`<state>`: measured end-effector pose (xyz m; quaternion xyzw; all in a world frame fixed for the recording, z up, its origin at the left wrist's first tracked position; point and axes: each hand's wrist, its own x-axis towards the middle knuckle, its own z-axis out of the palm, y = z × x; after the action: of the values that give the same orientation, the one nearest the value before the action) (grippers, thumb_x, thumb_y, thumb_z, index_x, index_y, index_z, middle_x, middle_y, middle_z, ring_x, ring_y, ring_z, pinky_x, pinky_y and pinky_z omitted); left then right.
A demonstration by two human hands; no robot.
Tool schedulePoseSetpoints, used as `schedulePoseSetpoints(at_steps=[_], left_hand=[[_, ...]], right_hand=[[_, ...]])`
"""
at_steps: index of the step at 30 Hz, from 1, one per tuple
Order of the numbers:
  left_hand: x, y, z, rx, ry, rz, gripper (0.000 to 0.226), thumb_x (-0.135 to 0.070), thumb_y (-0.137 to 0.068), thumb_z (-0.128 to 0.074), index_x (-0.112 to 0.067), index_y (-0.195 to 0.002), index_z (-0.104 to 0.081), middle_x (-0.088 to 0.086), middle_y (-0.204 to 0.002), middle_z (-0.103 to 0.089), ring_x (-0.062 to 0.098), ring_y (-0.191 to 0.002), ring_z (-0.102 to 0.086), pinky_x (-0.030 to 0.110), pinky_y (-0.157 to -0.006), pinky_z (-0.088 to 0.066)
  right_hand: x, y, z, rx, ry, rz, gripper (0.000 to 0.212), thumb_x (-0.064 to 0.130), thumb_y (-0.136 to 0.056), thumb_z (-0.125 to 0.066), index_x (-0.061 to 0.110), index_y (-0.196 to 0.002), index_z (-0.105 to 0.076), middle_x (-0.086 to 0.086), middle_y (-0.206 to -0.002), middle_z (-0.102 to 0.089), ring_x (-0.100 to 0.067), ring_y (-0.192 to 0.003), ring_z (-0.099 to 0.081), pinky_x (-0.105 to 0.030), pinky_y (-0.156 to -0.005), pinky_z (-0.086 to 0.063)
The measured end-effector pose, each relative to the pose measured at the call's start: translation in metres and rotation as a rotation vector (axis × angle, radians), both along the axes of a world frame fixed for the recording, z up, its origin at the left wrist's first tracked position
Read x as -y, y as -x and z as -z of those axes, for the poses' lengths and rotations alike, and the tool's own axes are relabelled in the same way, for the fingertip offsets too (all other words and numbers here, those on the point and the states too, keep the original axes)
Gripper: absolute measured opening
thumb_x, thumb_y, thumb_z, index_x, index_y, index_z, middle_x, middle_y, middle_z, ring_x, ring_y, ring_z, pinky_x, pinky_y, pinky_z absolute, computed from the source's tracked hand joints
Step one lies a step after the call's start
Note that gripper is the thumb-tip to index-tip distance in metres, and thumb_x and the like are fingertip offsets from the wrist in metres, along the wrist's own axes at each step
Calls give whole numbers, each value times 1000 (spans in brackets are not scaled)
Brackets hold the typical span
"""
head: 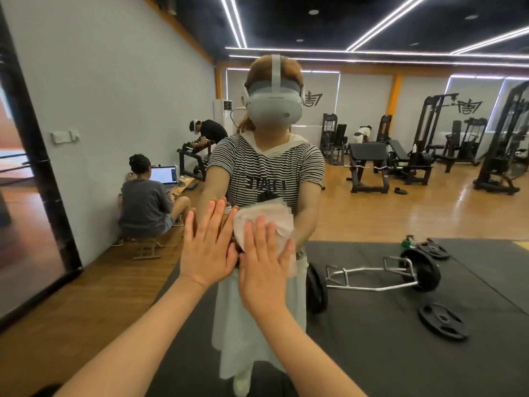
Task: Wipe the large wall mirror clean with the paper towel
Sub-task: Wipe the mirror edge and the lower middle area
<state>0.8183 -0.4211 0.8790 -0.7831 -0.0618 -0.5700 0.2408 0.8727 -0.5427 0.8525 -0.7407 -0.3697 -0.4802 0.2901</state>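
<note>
Mirror [372, 196] reflects gym machines [429, 144]; right hand [264, 270] presses paper towel [266, 222] flat, left hand [207, 247] open-gripped beside.

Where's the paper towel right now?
In the head view, the paper towel is pressed flat against the mirror under the right hand, beside the bare left hand.

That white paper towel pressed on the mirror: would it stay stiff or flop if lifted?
The crumpled white paper towel probably flops: it is creased and bunched under the right hand. It likely weighs little, since flat fingers alone pin it to the glass.
</note>
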Motion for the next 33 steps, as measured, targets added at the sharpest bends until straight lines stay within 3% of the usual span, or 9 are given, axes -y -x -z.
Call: schedulePoseSetpoints(at_steps=[3, 8, 11, 15, 18, 20, 23, 28, 33], left_hand=[[0, 0, -1, 16, -1, 6, 71, -33, -93, -30, -16, -156, -1, 3, -163, 9, 19, -150, 3, 47, -119, -2], [2, 1, -1, 17, 6, 13, 76, -31, -87, -34, -17, -156, -3, 3, -163, 7, 20, -150, 1, 47, -119, -3], [4, 1, -2, 22, 6, 7, 76, -31, -88, -33, -17, -156, -3, 3, -163, 8, 20, -150, 2, 46, -120, -3], [5, 2, -3, 11, 9, -13, 73, -31, -88, -34, -16, -155, -10, 4, -163, 8, 20, -150, 3, 45, -120, -1], [7, 4, -5, -9, 37, -30, 69, -31, -85, -37, -11, -150, -24, 11, -160, -9, 18, -150, 6, 44, -120, 1], [8, 5, -6, -24, 52, -37, 65, -31, -85, -38, -10, -146, -29, 15, -153, -21, 18, -150, 7, 44, -119, 1], [8, 6, -7, -64, 67, -58, 64, -31, -85, -38, -10, -146, -29, 15, -151, -23, 18, -149, 8, 44, -119, 4], [11, 14, -11, -141, 118, -52, 64, -31, -86, -37, -10, -147, -28, 15, -153, -22, 25, -149, -6, 44, -119, 4], [34, 31, -18, -244, 241, -66, 73, -28, -80, -39, -9, -149, -29, 16, -157, -21, 30, -146, -16, 53, -117, -11]], right_hand=[[13, -16, 3, 98, 92, 44, 79, 24, -88, -39, 21, -156, 1, 3, -162, 12, -15, -150, 5, -47, -118, 1], [58, -51, 7, 1, -32, 147, 62, 23, -90, -36, 19, -150, -21, -3, -160, -8, -12, -149, 9, -47, -116, 1], [75, -62, 11, -31, -101, 178, 59, 23, -93, -33, 20, -149, -14, -3, -161, -3, -12, -149, 11, -44, -117, 5], [67, -60, 13, -9, -150, 193, 66, 21, -92, -34, 21, -153, -9, -9, -158, -11, -13, -149, 11, -46, -116, 4], [65, -60, 13, -3, -167, 204, 70, 22, -92, -34, 22, -155, -4, -5, -162, 1, -14, -149, 8, -45, -117, 6], [67, -60, 13, -2, -160, 218, 64, 21, -92, -35, 19, -151, -12, -12, -157, -13, -15, -149, 6, -46, -116, 2], [69, -59, 11, -5, -138, 240, 61, 21, -93, -33, 16, -150, -13, -14, -152, -22, -13, -149, 10, -45, -116, 2], [73, -49, 9, -62, -99, 267, 56, 22, -95, -32, 7, -148, -24, -20, -151, -36, -30, -142, -18, -50, -113, -10], [80, -44, 6, -99, -48, 226, 57, 26, -96, -31, 10, -150, -21, -17, -153, -32, -29, -142, -19, -51, -114, -12]])
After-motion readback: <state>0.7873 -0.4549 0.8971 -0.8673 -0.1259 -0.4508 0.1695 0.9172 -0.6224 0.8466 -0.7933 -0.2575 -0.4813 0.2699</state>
